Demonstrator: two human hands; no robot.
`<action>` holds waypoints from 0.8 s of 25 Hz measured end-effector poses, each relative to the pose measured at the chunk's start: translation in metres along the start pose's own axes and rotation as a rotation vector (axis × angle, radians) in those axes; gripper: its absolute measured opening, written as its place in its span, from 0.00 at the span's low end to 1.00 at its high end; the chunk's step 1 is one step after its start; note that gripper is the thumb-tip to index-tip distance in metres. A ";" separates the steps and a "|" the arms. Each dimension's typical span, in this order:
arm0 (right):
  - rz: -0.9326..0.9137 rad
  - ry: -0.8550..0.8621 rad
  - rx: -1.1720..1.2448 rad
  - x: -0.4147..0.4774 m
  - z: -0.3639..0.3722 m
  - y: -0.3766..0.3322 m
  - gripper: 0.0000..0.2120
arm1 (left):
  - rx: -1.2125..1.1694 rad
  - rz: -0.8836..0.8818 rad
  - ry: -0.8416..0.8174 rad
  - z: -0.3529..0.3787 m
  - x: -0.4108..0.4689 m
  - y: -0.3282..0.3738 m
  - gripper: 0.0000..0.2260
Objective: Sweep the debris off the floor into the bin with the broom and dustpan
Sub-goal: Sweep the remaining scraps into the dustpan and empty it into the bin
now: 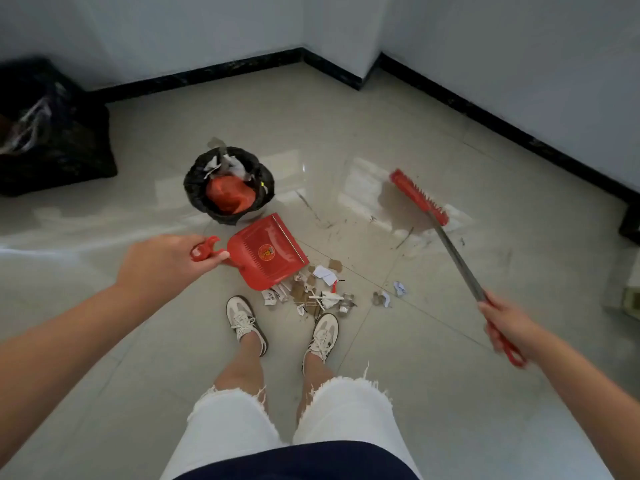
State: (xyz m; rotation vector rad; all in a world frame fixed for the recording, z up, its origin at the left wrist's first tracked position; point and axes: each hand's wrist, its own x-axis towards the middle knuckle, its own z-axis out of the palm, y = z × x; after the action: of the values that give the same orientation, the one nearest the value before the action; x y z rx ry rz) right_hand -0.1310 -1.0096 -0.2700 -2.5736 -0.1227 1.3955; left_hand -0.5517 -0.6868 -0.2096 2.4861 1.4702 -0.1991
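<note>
My left hand (pixel 166 259) grips the handle of a red dustpan (pixel 266 252), which rests tilted on the floor just in front of the bin. A pile of paper and cardboard debris (pixel 317 291) lies at the pan's near edge, by my shoes. My right hand (pixel 507 325) holds the red grip of a broom; its metal shaft runs up to the red brush head (pixel 419 197), which is out to the right, away from the pile. The small bin (pixel 228 185), lined with a black bag, holds paper scraps and something orange.
A large black rubbish bag (pixel 52 129) sits by the left wall. A few stray scraps (pixel 389 294) lie right of the pile. Dark skirting (pixel 485 119) lines the walls; a wall corner juts out at the back. Dirt streaks (pixel 332 216) mark the tiles.
</note>
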 end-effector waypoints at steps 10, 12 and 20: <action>0.064 -0.021 -0.063 -0.032 0.126 0.029 0.25 | 0.046 0.232 -0.029 0.003 0.036 0.015 0.13; 0.061 -0.042 -0.144 -0.086 0.179 0.055 0.27 | 0.039 0.258 -0.043 0.000 0.037 0.001 0.14; 0.094 0.047 0.260 -0.249 0.265 0.059 0.21 | 0.001 0.487 -0.061 -0.034 0.046 -0.068 0.13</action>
State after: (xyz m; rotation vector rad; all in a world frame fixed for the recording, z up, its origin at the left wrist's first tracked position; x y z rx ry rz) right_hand -0.4910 -1.0722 -0.2196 -2.4205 0.1780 1.2858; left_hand -0.5890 -0.6076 -0.1978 2.7181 0.8031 -0.1797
